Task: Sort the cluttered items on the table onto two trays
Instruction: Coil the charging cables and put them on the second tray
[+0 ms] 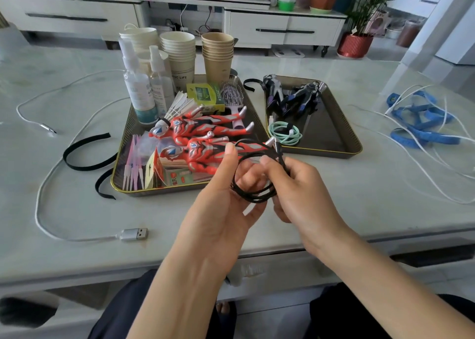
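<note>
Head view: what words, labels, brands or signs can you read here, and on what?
"SIC LIFE": on the white cup stack, its start hidden behind the small spray bottle.
Large spray bottle label: too blurred to read.
Green box: print too blurred.
Brown cup stack: small mark, unreadable.
Card packets in the left tray: too small.
</note>
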The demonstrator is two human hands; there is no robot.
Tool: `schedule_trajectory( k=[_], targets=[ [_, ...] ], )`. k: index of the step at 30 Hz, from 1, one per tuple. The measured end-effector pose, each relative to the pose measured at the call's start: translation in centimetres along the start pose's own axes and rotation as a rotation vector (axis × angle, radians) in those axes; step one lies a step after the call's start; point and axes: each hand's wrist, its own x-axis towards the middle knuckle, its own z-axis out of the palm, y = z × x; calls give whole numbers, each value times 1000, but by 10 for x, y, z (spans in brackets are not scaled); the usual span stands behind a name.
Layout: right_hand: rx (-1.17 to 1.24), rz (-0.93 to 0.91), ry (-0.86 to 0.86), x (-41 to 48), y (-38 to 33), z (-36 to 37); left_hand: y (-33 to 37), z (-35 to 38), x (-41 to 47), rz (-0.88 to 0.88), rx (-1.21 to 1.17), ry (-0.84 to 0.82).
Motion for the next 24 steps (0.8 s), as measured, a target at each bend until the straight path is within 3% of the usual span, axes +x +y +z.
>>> schedule_trajectory(
  k=[2,8,13,19,22,24],
  targets=[
    [-33,40,-21,2,-1,-2,-1,1,-1,-13,-6,5],
    [122,227,-322,11,-20,-23,7,-2,1,92,-133,78],
    [177,285,-262,20,-18,-39,11,-4,2,140,-201,108],
    [115,294,-322,16,-14,-37,10,-1,0,135,-192,108],
    [68,250,-209,16,-14,-36,8,-2,0,167,-78,152],
    [-49,108,-137,15,-15,-37,4,-5,1,283,123,252]
  ],
)
